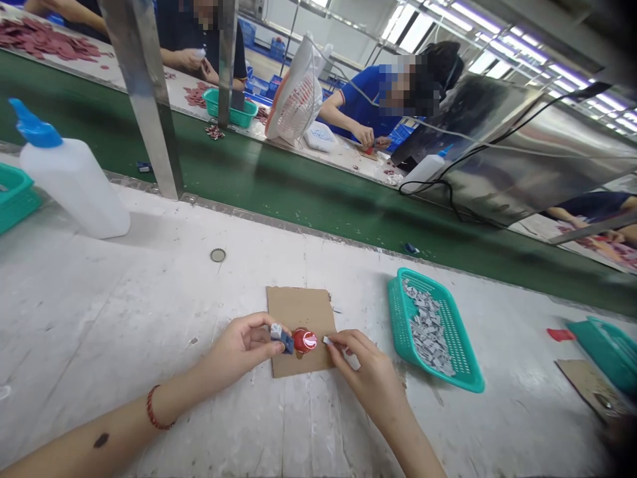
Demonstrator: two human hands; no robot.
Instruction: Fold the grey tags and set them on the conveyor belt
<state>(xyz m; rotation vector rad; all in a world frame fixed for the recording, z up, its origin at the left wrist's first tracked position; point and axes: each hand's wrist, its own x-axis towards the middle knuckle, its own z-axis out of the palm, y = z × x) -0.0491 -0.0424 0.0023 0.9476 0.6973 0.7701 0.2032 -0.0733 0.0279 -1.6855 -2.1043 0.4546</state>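
My left hand (253, 344) pinches a small dark blue and grey plastic part (283, 340) over the left side of a cardboard square (301, 304). Just right of that part, on the cardboard, is a shiny red round piece (305, 340). Between thumb and forefinger, my right hand (361, 362) grips a small light grey piece (327, 340) at the cardboard's right edge. To the right of this hand stands a green basket (393, 312) that holds many small grey pieces (428, 328).
A white squeeze bottle (77, 186) with a blue cap stands at left, beside another green basket (14, 196). A bottle cap (217, 255) lies on the white table (174, 285). Beyond runs a green belt (279, 192), with a metal post (149, 99) before it. Co-workers sit across.
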